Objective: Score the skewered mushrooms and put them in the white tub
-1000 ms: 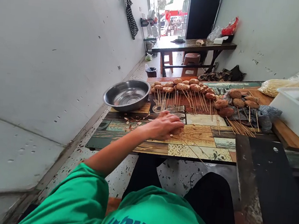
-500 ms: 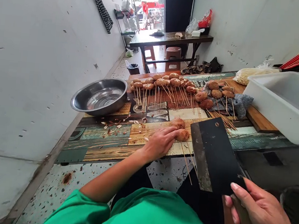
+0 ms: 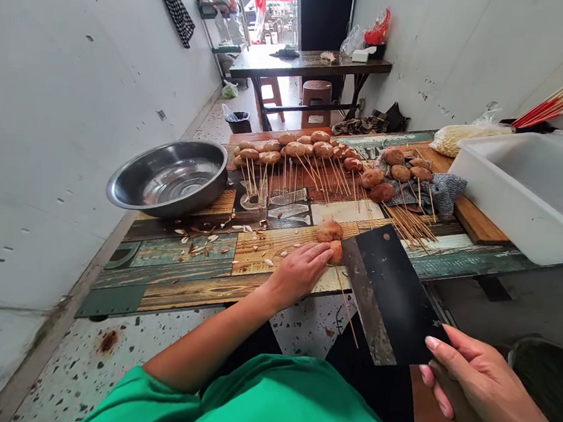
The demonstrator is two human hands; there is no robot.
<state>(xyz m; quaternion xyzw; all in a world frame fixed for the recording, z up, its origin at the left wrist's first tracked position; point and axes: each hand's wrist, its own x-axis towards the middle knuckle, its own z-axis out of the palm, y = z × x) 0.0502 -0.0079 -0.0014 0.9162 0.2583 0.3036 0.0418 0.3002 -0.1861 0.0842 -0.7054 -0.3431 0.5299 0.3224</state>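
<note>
My right hand (image 3: 487, 384) is wrapped around the handle of a wide dark cleaver (image 3: 390, 289). The blade's upper left corner touches or lies very close to a brown mushroom cap (image 3: 336, 252) near the table's front edge. My left hand (image 3: 303, 267) holds that cap against the table, fingers together over its left side. Just behind it lies a second skewered cap (image 3: 329, 230). A thin wooden stick (image 3: 346, 306) runs from the near cap out past the table edge. The blade may hide another stick.
Several skewered mushrooms (image 3: 295, 149) lie in a row at the back, more on a grey cloth (image 3: 447, 193). A steel basin (image 3: 169, 179) stands left, a white plastic tub (image 3: 529, 197) right. Loose sticks (image 3: 408, 224) and pale trimmings (image 3: 200, 246) are scattered on the table (image 3: 177, 287).
The cleaver has moved in to the near mushroom cap, closing the gap between them. My left hand stays on the cap. The whole view has shifted slightly.
</note>
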